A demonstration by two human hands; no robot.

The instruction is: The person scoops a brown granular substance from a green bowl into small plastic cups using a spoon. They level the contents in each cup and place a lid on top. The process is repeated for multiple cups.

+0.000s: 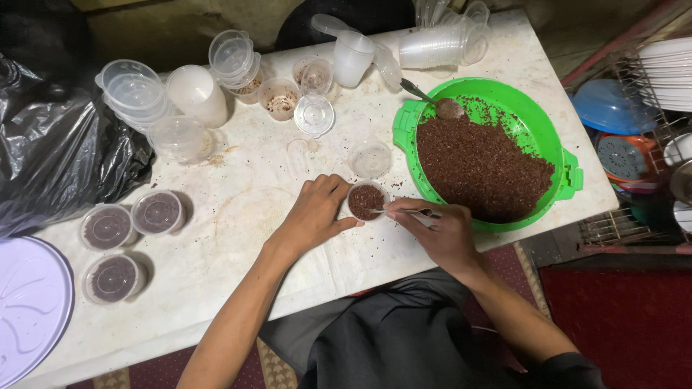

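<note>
Our left hand (pixel 315 215) wraps its fingers around a small clear cup (pixel 366 201) of reddish-brown grain, hiding the cup's near wall. Our right hand (pixel 441 232) pinches a thin metal spoon (pixel 401 210) whose tip lies over the cup; its handle end is hidden in the grip. Just right of that hand sits a green bowl (pixel 551 133) of grain, overhanging the bench (pixel 238 216) edge. Three lidded cups (pixel 115 241) stand well left; bare bench lies between.
</note>
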